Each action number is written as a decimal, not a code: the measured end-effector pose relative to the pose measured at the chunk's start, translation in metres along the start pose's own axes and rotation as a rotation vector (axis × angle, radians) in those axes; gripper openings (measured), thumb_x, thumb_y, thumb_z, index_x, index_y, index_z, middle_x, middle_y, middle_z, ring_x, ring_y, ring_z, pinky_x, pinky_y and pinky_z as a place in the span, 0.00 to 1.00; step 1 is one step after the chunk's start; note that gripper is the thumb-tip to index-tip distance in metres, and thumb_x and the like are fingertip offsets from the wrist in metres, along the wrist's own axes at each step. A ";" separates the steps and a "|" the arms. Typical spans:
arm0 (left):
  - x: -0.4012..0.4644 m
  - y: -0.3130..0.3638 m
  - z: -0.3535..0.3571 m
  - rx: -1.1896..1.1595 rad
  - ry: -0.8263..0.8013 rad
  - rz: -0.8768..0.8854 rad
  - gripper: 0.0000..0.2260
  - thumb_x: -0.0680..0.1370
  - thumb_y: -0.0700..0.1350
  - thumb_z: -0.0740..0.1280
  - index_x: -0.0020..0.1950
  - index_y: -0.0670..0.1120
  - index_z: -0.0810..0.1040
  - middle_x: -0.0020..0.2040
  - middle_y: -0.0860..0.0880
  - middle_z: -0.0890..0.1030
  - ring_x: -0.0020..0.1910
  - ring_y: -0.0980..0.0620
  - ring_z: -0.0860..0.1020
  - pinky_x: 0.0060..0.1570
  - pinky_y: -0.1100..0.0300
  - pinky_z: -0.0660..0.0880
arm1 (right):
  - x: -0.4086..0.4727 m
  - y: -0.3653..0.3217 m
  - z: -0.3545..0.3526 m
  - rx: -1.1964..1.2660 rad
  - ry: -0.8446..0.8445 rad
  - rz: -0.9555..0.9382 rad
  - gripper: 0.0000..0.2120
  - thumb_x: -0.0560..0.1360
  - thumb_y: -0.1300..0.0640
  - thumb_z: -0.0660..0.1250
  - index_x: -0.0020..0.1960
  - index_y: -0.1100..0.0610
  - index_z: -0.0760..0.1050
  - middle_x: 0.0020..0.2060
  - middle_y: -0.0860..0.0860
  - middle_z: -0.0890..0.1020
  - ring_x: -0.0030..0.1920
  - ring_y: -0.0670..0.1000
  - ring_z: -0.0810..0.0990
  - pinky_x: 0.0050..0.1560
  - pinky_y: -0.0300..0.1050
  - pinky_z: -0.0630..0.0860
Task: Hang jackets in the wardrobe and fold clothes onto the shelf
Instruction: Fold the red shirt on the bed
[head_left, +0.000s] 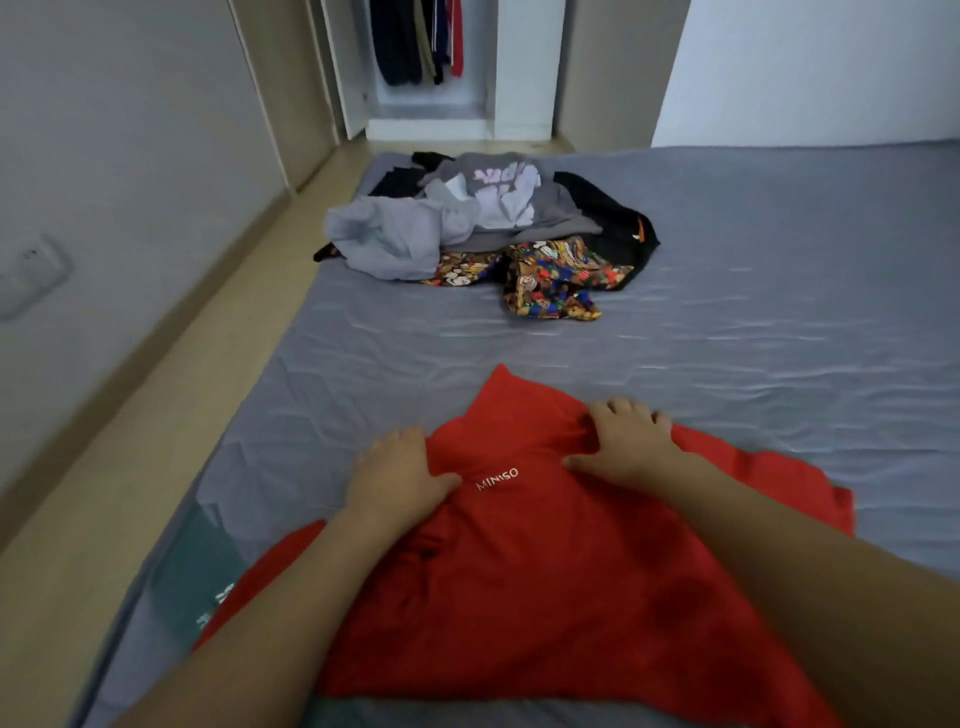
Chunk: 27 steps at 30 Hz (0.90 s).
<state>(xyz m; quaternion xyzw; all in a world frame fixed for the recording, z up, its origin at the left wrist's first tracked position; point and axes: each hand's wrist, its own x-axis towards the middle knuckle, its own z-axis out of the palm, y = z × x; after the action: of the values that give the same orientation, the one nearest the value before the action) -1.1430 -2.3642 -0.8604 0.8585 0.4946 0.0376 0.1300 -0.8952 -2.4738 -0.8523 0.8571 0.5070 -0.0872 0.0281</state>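
The red shirt (530, 561), marked MINISO in small white letters, lies spread on the grey mattress (753, 322) right in front of the person, its far corner pointing toward the wardrobe (441, 67). The left hand (400, 473) rests on the shirt's left edge, fingers curled over the fabric there; whether they pinch it or only press it I cannot tell. The right hand (623, 441) bunches the cloth near the top, fingers curled into a small gather.

It looks thin, soft and light, with no stiffness at all. It should slide easily over the sheet and wrinkle wherever it is pushed, so I would take it by the edges or shoulders and smooth it flat before each fold.

By count: one red shirt, two hands, one pile of clothes (483, 228) farther up the mattress. In that pile I make out a pale grey piece, a grey printed top, a dark garment and a busy patterned one, four at least; more may be buried. Several dark garments and a red one hang in the wardrobe, too close-packed to number.
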 end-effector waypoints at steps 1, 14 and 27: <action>-0.003 -0.001 -0.006 -0.015 0.042 0.016 0.21 0.73 0.58 0.69 0.58 0.45 0.76 0.57 0.42 0.78 0.58 0.42 0.76 0.57 0.52 0.73 | 0.001 -0.004 -0.005 -0.011 0.030 -0.029 0.32 0.71 0.36 0.67 0.68 0.51 0.66 0.65 0.55 0.69 0.67 0.58 0.67 0.67 0.57 0.62; -0.030 0.024 -0.119 -0.038 -0.544 0.208 0.13 0.68 0.47 0.73 0.51 0.50 0.79 0.51 0.49 0.83 0.50 0.47 0.81 0.49 0.53 0.80 | -0.049 -0.010 -0.105 0.536 -0.551 0.088 0.16 0.72 0.52 0.70 0.57 0.59 0.79 0.51 0.56 0.84 0.52 0.57 0.83 0.57 0.51 0.78; -0.001 0.323 -0.158 0.417 0.230 0.272 0.12 0.79 0.41 0.59 0.59 0.46 0.78 0.60 0.46 0.78 0.60 0.45 0.76 0.51 0.53 0.71 | -0.106 0.209 -0.208 1.408 0.265 0.304 0.13 0.79 0.62 0.63 0.62 0.63 0.75 0.47 0.60 0.81 0.41 0.57 0.80 0.49 0.51 0.76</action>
<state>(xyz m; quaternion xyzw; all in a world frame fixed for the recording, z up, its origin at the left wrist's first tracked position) -0.9027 -2.4904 -0.6241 0.9153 0.3835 0.0493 -0.1129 -0.7369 -2.6381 -0.6370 0.7364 0.2055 -0.2831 -0.5791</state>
